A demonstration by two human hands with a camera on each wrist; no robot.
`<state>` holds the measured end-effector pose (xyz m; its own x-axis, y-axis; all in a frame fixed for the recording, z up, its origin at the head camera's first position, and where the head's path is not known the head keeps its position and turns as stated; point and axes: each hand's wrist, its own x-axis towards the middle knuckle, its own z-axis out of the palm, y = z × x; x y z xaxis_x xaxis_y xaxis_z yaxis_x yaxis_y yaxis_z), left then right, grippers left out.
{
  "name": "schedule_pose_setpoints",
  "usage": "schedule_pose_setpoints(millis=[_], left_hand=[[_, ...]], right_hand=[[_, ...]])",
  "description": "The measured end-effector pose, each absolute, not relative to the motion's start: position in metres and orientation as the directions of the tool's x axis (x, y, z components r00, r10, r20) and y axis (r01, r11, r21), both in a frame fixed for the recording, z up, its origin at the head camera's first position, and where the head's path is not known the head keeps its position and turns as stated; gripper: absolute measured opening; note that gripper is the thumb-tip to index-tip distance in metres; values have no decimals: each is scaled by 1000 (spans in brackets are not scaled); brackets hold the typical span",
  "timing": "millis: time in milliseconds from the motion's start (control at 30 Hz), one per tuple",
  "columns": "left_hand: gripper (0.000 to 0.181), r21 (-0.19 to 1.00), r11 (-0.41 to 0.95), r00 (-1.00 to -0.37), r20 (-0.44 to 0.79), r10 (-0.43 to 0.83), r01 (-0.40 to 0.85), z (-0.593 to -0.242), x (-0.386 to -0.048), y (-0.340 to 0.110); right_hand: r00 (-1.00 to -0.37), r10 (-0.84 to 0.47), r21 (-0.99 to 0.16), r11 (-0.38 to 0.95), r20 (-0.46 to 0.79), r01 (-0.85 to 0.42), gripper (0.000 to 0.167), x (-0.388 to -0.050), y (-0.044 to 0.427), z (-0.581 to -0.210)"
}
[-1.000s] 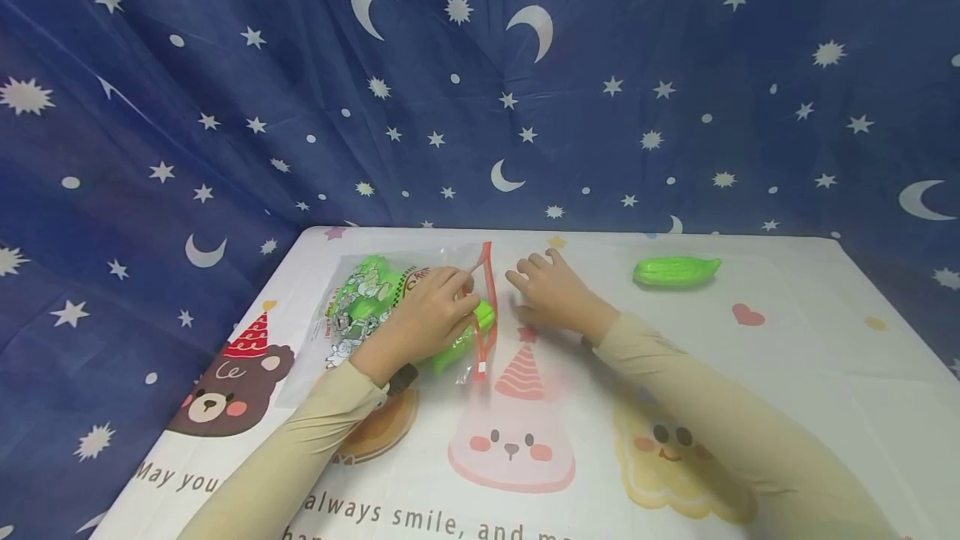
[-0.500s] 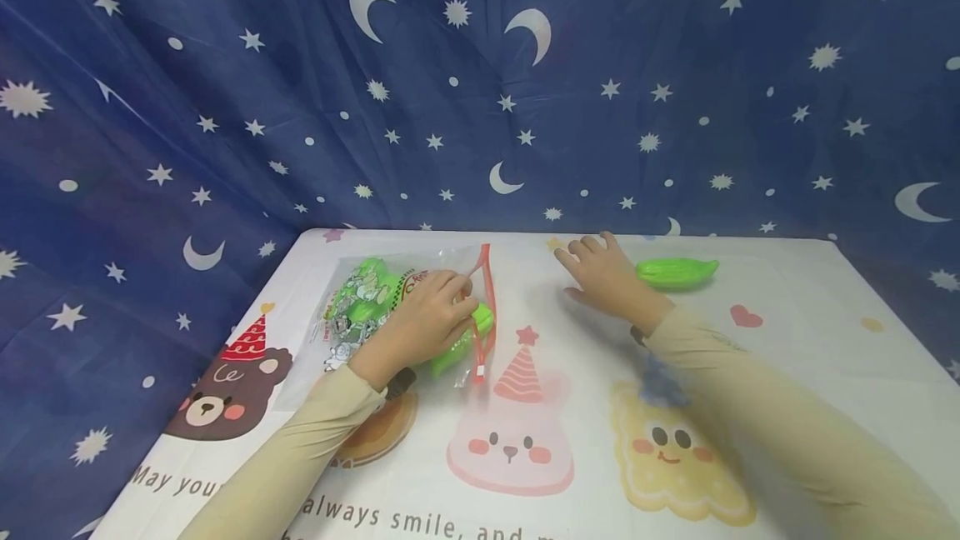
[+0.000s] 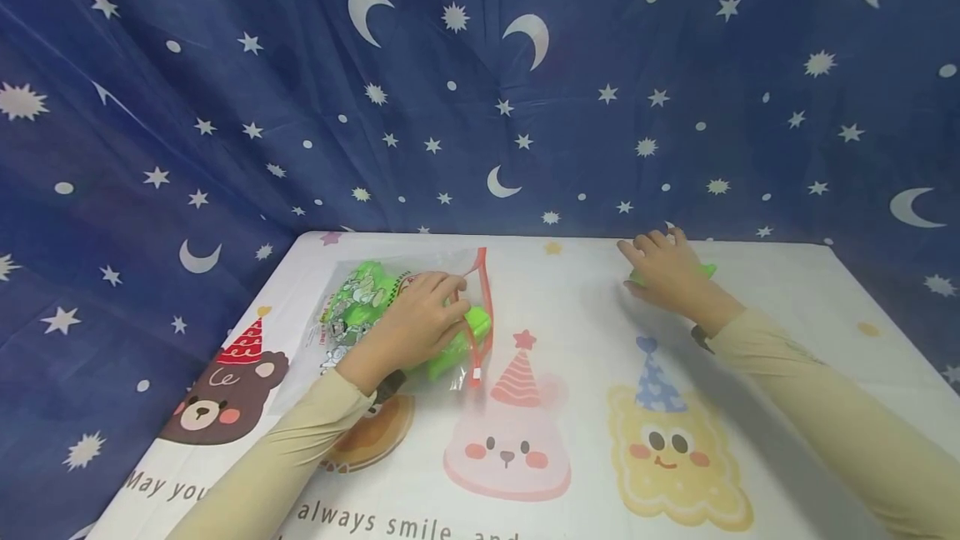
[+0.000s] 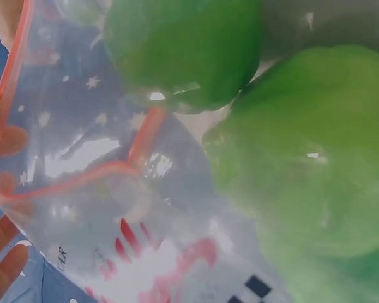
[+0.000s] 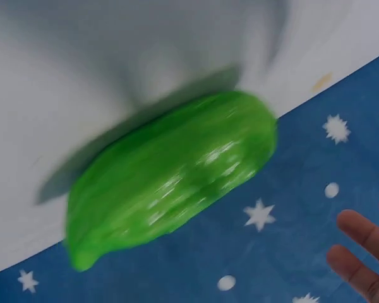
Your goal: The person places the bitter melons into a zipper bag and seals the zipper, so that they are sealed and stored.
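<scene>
On the left of the table lies a clear zip bag with an orange-red zip rim (image 3: 487,298) and printed cartoon figures. Light green toys (image 3: 363,286) show through its plastic; in the left wrist view they are rounded green shapes (image 4: 303,151). My left hand (image 3: 416,319) holds the bag by its rim, fingers (image 4: 9,268) at the edge of the plastic. Farther right, my right hand (image 3: 663,273) hovers over a ridged green toy vegetable with a pointed tip (image 5: 170,177). Its fingers (image 5: 363,233) are spread and apart from the toy, which the hand mostly hides in the head view.
A white tablecloth (image 3: 570,315) printed with cartoon animals and lettering covers the table. Behind and to the left hangs a dark blue curtain (image 3: 420,57) with moons and stars, meeting the table's back edge.
My right hand has moved right from beside the bag's opening to above the lone green toy vegetable. The left hand stays on the bag.
</scene>
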<state>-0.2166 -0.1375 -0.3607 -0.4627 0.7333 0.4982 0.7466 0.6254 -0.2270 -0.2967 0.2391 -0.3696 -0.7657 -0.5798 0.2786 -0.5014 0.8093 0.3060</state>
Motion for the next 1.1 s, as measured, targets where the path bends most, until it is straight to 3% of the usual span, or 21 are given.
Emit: schedule_pose_setpoints(millis=[333,667,1100], left_hand=[[15,-266,673,-503,493,710,690,-358,-211,-144],[17,-296,687,-503,504,702,663,-359,-211,-151],[18,-331,699,-528,476,703,633,-364,-208,-151]], right_hand=[[-716,-582,287,813,385,-507,60,-295,272,-371],[-800,-526,257,847,289,-465,61,-292,294,-368],[-853,-481,231,870,203,-435,65,-298,321,-382]])
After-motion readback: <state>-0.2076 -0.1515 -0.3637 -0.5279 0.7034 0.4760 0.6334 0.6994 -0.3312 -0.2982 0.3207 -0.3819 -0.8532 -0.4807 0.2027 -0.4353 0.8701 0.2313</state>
